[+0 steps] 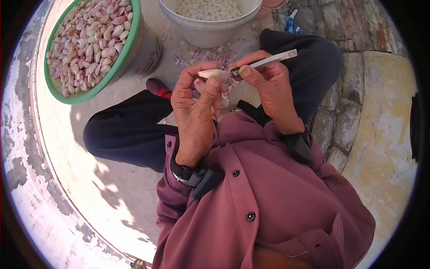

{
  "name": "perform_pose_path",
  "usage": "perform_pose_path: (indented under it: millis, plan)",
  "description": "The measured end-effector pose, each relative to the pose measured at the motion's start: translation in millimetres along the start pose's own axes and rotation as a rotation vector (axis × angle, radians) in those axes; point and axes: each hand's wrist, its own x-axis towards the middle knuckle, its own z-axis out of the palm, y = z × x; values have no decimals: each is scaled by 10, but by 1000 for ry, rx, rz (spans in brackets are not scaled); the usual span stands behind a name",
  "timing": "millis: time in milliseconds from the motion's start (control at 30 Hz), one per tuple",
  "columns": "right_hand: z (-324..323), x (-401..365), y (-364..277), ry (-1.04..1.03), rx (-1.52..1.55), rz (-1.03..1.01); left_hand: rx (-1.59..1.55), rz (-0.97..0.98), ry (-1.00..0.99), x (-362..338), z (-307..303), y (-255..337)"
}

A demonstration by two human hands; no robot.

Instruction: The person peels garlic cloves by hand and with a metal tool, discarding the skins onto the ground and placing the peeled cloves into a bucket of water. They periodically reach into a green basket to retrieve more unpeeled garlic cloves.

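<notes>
My left hand [193, 114] pinches a pale garlic clove [208, 73] between thumb and fingertips. More pinkish cloves [199, 85] are tucked in the curl of its fingers, partly hidden. In my right hand [277, 89] is a small knife [278, 57], its flat metal handle pointing up and to the right. The knife's dark working end meets the right end of the clove by my right thumb, where a bit of thin skin shows. Both hands are close together above my lap, and the blade is mostly covered by the fingers.
A green-rimmed basket [134, 31] heaped with unpeeled garlic cloves [92, 47] rests on a bucket at left. Beyond my hands stands a white bucket [210, 28] of peeled cloves [209, 9]. Loose skins [212, 54] litter the ground. A blue bottle [290, 24] lies at upper right.
</notes>
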Motion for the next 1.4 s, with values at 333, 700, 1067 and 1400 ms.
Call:
perform_pose_path:
  millis: [333,700,1067,1400]
  plan:
    - [66,-49,-178,81,-182,74,570,181,17,7,-44,-68]
    - [137,-79,-155,101,-76,20,898,360,9,11,65,-31]
    - [-109,29,148,221,-63,-5,41,-40,-4,-29,17,89]
    - [37,-82,-83,63,89,67,0,-138,-39,19,17,32]
